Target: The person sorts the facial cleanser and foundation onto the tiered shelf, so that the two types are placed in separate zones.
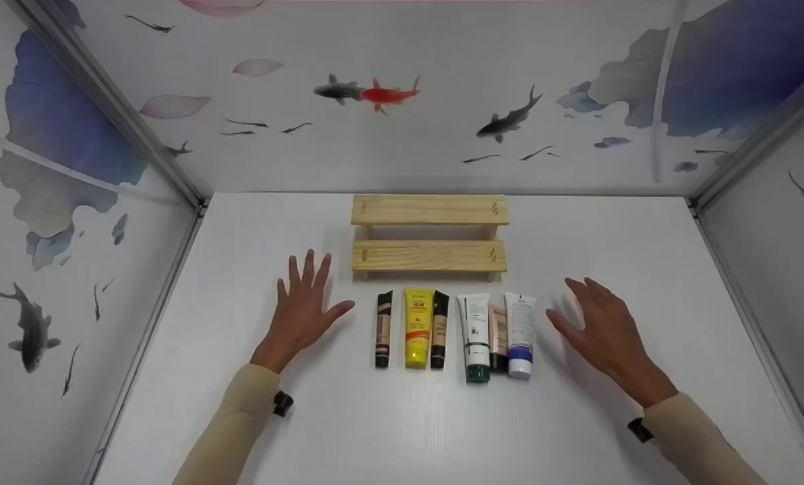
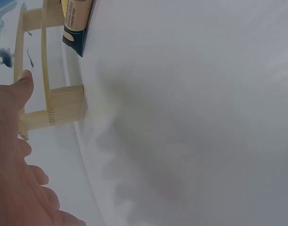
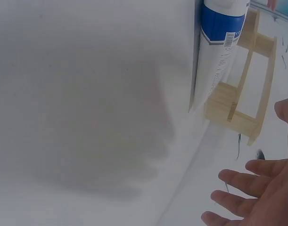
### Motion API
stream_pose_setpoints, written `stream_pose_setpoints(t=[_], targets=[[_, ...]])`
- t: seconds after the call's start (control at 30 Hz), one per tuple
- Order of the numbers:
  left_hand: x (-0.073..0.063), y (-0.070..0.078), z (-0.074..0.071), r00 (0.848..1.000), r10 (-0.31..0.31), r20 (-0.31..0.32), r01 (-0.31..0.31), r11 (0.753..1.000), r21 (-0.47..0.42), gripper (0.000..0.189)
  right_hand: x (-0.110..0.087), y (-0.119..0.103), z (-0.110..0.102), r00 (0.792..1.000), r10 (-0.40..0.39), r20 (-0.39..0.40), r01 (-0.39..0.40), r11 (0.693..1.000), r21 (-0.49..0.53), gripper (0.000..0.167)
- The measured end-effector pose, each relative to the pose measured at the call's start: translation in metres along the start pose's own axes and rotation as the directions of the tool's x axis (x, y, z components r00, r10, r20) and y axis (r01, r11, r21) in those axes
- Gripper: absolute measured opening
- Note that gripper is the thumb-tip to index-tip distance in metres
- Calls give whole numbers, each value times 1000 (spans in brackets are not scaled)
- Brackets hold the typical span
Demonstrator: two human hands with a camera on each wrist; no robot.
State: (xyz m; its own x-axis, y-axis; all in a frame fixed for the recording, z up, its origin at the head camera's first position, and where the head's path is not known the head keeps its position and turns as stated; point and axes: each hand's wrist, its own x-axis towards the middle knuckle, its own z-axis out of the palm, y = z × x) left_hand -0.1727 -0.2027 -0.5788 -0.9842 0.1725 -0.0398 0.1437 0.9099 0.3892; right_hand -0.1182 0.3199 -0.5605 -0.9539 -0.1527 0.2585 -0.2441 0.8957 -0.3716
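Observation:
Several tubes lie in a row on the white table. From the left in the head view: a slim black-and-tan tube (image 1: 383, 330), a yellow tube (image 1: 417, 328), a second black-and-tan tube (image 1: 439, 330), a white tube with a green cap (image 1: 476, 337), a small pink tube with a black cap (image 1: 499, 337) and a white tube with a blue band (image 1: 521, 333). My left hand (image 1: 300, 313) is spread with straight fingers, left of the row, holding nothing. On the other side my right hand (image 1: 600, 327) hovers with loosely bent fingers, nearest the blue-banded tube (image 3: 221, 42).
Behind the tubes stands a two-step wooden rack (image 1: 428, 256). Printed wall panels (image 1: 428, 148) enclose the table (image 1: 402, 431) at the back and both sides, with metal rails (image 1: 139, 128) at the corners.

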Motion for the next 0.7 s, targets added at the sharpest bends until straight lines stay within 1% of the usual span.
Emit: stream_pose_setpoints(t=[0.13,0.23,0.4,0.5,0.7], targets=[[2,6,4,1000,5,2,-5,1000,-28,106,-1,-4,5,1000,9,-3,-9,1000,28,64],[3,10,7,1000,7,3,-6,998,-62,106,-1,-7,9,1000,11,9,-12,999,39,62],[5,16,14,1000,11,-18,-14,993,-117,106,-4,-10,17,1000,2,22,-3,998,55,60],[7,18,19,1000,8,-29,-12,989,-146,106,-6,-12,20,1000,-6,26,4,998,67,59],[12,21,28,999,6,-40,-14,981,-195,106,-9,-16,25,998,20,56,-25,996,89,58]])
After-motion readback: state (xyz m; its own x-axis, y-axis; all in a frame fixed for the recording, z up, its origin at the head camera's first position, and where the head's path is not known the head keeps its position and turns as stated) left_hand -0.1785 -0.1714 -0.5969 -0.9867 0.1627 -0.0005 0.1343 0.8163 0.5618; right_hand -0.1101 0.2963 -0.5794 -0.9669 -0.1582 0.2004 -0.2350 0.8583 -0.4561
